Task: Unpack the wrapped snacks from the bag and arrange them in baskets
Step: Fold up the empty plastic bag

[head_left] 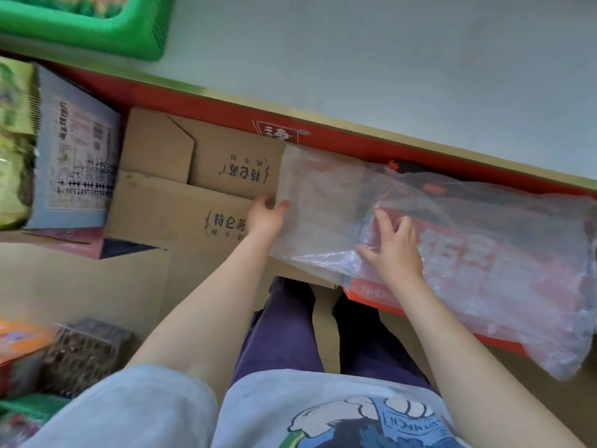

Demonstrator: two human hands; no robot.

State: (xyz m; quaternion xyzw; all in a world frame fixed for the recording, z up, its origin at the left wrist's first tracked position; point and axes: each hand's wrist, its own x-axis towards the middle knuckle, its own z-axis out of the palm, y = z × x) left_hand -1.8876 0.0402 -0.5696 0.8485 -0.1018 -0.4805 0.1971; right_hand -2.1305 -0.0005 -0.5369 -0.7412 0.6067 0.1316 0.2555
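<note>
1. Plastic bag (pixel 452 240) lies across our red carton (pixel 365 292), its mouth turned toward our left hand (pixel 266 216) for easy opening.
2. Left fingers (pixel 284 204) pinch the bag's edge to steady it; right hand (pixel 395 250), fingers spread, presses flat on the film.
3. Beyond the left fingers sit flattened cardboard boxes (pixel 181 202); we judge the green basket (pixel 97 30) awaits snacks.

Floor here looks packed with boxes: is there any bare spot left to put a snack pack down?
Yes: the pale floor beyond the red box, right of the green basket, is bare. Nearer, flattened cardboard by the left arm offers a flat patch. It is crowded around the plastic bag, which both hands touch, and at far left.
</note>
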